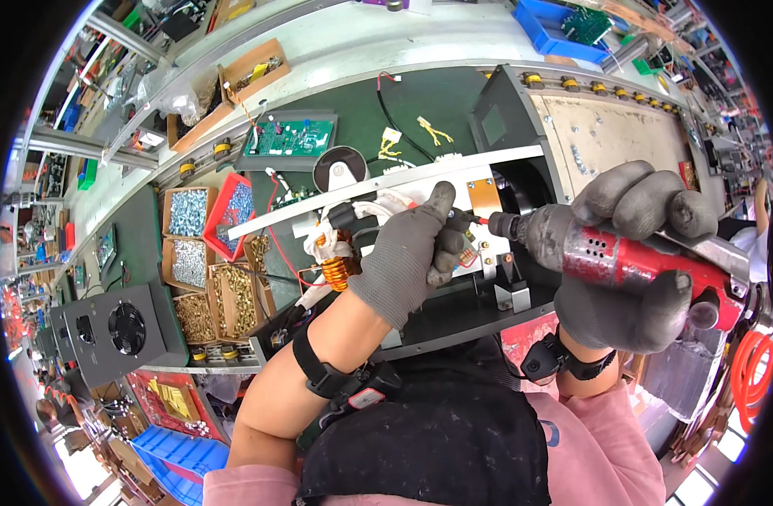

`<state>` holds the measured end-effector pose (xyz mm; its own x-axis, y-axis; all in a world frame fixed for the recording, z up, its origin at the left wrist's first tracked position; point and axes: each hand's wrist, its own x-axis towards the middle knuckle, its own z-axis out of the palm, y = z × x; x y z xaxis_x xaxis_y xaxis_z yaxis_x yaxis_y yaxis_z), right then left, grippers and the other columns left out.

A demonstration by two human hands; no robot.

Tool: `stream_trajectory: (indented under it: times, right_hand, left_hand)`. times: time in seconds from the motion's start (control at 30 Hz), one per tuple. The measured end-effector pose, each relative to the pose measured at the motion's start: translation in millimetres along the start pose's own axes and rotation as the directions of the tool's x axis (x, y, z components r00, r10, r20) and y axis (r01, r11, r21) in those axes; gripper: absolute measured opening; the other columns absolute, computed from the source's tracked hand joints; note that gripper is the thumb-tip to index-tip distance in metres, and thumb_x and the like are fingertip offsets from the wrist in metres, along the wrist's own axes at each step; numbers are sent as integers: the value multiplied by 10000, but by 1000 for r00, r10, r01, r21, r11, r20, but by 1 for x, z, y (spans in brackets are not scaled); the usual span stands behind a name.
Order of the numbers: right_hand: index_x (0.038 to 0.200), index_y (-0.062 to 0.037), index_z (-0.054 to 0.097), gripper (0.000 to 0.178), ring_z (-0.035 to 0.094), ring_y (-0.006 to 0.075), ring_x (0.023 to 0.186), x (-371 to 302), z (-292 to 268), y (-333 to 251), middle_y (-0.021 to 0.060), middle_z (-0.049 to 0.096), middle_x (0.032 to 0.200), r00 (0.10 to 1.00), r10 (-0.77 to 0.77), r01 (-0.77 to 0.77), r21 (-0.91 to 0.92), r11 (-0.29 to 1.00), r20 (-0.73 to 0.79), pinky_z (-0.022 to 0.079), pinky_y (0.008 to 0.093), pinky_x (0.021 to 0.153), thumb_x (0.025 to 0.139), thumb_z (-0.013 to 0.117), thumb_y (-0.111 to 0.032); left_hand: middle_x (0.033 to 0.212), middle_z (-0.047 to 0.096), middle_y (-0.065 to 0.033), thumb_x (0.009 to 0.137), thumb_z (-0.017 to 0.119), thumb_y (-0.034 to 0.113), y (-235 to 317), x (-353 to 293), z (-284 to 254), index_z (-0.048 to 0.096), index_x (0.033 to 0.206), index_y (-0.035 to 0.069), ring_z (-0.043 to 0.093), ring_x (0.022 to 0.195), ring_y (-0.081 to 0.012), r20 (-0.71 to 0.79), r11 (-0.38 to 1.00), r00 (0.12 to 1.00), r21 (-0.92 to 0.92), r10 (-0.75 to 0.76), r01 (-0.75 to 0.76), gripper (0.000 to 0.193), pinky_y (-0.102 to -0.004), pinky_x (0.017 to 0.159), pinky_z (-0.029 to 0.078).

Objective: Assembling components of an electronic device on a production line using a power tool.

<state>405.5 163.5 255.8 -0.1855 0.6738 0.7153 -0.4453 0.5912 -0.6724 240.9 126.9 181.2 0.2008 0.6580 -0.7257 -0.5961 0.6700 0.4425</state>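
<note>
My right hand [635,261], in a grey glove, grips a red pneumatic screwdriver [606,253] held sideways, its bit pointing left. My left hand [407,253], also gloved, pinches the bit tip and a small screw [458,221] between thumb and fingers. Both sit over an open black metal chassis [454,316] with a white inner plate [386,181]. A copper wound coil [338,270] with white and red wires lies just left of my left hand. A copper coloured tab [483,196] stands behind the fingers.
Cardboard boxes of silver screws [188,212] and brass parts [235,295] sit left of the chassis, beside a red tray [235,207]. A green circuit board [289,137] lies behind. A black fan housing [121,329] stands at the left. An orange coiled hose [753,371] hangs at right.
</note>
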Motion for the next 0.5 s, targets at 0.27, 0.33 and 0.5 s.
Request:
stream_trajectory:
  times: [0.27,0.33,0.5]
  right_hand:
    - [1170,-53,505,458,463,233,706,-12,-1,1,88,452,768,998,-33,25,-123,992,-62,391,325,613,825,563,-349]
    - [1173,-49,506,459,461,232,681,-12,-2,3,90,452,761,998,-58,52,-134,990,-39,392,323,592,824,558,-344]
    - [1167,-46,506,455,457,229,648,-13,1,2,89,453,746,996,-64,54,-146,988,-60,396,320,575,820,551,-338]
  left_hand:
    - [530,438,2,860,602,457,-7,2,6,556,834,-4,354,370,-78,50,998,997,-29,-56,58,464,-218,325,252]
    - [534,443,0,861,601,455,-8,4,6,555,831,3,361,374,-80,41,998,998,-23,-57,58,455,-219,325,256]
    - [551,465,-12,863,599,450,-11,8,7,553,830,19,380,383,-86,31,999,999,37,-26,25,435,-221,324,266]
